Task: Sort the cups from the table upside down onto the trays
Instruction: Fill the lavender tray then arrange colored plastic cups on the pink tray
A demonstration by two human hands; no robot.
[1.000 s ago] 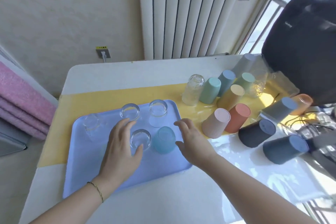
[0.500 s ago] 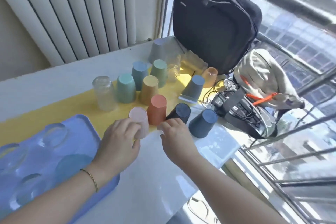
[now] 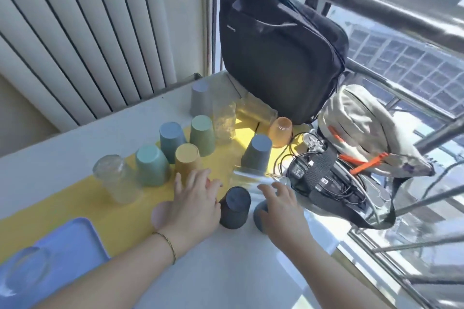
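Left grip (image 3: 190, 203) has advanced since half a second ago and now lies over the pink cup (image 3: 158, 216), fingers apart; right grip (image 3: 281, 206) has come to drape the blue cup (image 3: 258, 224), closure cannot be told. Black cup (image 3: 234, 207) stands inverted between them on the surface (image 3: 226, 271), with the tray (image 3: 75, 236) well apart at lower left. Cups judged light, stiff plastic, tapered, likely smooth; take round the wall from above.
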